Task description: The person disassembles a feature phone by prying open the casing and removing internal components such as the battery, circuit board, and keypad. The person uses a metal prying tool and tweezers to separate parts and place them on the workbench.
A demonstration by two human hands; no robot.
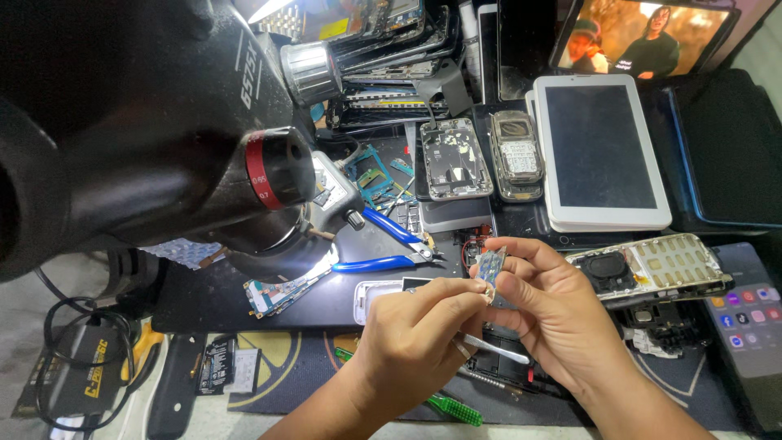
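Observation:
My right hand (pixel 547 305) pinches a small circuit board (pixel 491 267) upright between thumb and fingers, above the dark work mat (pixel 212 297). Just left of it, my left hand (pixel 419 334) grips a slim metal tool (pixel 497 350) whose upper end touches the board's lower edge. A ring shows on one left finger. The tool's tail sticks out below the hands toward the right.
A large black microscope (pixel 147 122) fills the left. Blue-handled cutters (pixel 391 244), a loose phone board (pixel 281 295), an open phone frame (pixel 454 159), a keypad phone (pixel 516 155), a white tablet (pixel 601 151) and a dismantled keypad phone (pixel 652 269) surround the hands. A lit smartphone (pixel 749 322) lies right.

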